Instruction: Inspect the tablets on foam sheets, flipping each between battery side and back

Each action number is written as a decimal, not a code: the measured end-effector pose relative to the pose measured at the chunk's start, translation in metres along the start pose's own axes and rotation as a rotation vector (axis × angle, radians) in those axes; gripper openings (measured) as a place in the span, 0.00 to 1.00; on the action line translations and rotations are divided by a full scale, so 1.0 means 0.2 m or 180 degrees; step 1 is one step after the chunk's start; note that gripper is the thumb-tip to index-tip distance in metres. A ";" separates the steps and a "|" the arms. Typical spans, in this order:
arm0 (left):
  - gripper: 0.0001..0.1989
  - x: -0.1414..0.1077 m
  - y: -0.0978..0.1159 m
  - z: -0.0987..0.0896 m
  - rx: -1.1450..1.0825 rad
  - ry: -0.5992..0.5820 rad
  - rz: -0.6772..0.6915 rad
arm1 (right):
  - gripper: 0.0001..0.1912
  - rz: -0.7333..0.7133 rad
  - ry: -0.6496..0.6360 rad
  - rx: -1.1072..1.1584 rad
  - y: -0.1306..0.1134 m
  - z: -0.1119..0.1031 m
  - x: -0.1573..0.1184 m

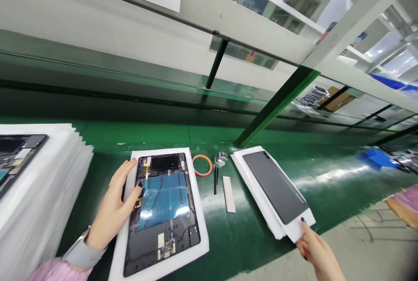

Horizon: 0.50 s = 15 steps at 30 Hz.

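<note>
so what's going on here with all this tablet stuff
A person's left hand rests on the left edge of an opened tablet, which lies insides-up on white padding. Their right hand pinches the near corner of a white sheet bearing a dark grey panel. Between them, a red-orange ring and a pale strip lie on the green bench.

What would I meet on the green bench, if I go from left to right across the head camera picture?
Tall stack of white sheets, opened black tablet with blue middle, thin red-orange ring, slim black tool, flat pale rectangular strip, flat dark-grey tablet, blurred bright blue object.
</note>
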<state>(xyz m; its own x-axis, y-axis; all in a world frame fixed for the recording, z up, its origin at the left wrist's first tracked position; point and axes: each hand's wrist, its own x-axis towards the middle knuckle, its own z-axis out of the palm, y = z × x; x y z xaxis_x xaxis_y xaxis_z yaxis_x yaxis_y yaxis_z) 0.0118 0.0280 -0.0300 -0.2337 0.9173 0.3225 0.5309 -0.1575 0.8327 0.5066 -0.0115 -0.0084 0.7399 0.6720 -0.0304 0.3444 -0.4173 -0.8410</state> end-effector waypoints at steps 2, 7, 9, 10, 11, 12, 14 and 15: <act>0.25 0.00 0.01 0.00 -0.0157 -0.0032 -0.0096 | 0.22 0.0086 -0.0158 0.0313 0.02 0.02 0.01; 0.25 0.00 0.04 -0.03 -0.0755 -0.0051 -0.0464 | 0.12 0.0147 0.0223 0.1192 -0.05 0.03 0.10; 0.24 0.00 0.05 -0.05 -0.0830 -0.0004 -0.0495 | 0.13 0.0141 0.0277 0.1593 -0.10 0.05 0.11; 0.23 0.00 0.05 -0.06 -0.0805 0.0035 -0.0504 | 0.14 0.0145 0.0271 0.1760 -0.13 0.06 0.10; 0.23 -0.01 0.04 -0.06 -0.0758 0.0060 -0.0513 | 0.14 0.0158 0.0251 0.1900 -0.16 0.07 0.09; 0.22 -0.01 0.04 -0.07 -0.0732 0.0064 -0.0527 | 0.14 0.0178 0.0225 0.2019 -0.20 0.08 0.08; 0.20 -0.01 0.04 -0.07 -0.0783 0.0044 -0.0610 | 0.15 0.0246 0.0178 0.2227 -0.27 0.12 0.05; 0.19 -0.02 0.05 -0.07 -0.0855 0.0030 -0.0676 | 0.16 0.0287 0.0157 0.2331 -0.31 0.15 0.03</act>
<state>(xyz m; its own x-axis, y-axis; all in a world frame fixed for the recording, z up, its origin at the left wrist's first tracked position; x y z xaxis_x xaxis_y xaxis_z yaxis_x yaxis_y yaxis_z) 0.0060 0.0180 -0.0171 -0.3243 0.9367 0.1322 0.2364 -0.0551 0.9701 0.4728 0.0365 0.0268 0.7782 0.6189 -0.1067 -0.1801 0.0572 -0.9820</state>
